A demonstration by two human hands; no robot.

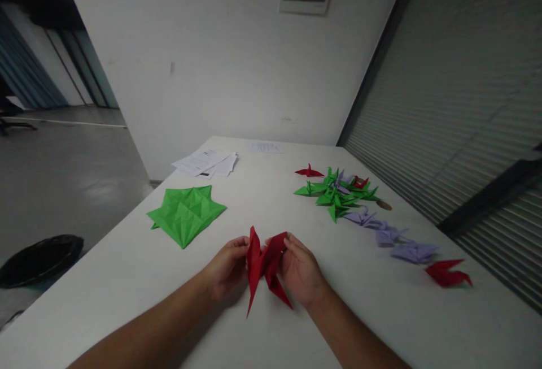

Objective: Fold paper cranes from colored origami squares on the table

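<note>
The red paper bird (266,263) is held between two hands at the near middle of the white table (254,188), its longer direction running near to far, with two narrow points directed toward the near edge. The left hand (230,267) closes on its left side, fingertips partly hidden behind the paper; the right hand (301,270) pinches the far right corner between thumb and fingers. Both hands touch it, neither being clearly nearer. Green folded paper (186,213) lies farther off to the left; purple paper birds (415,251) lie to the right, well apart from the grip.
</note>
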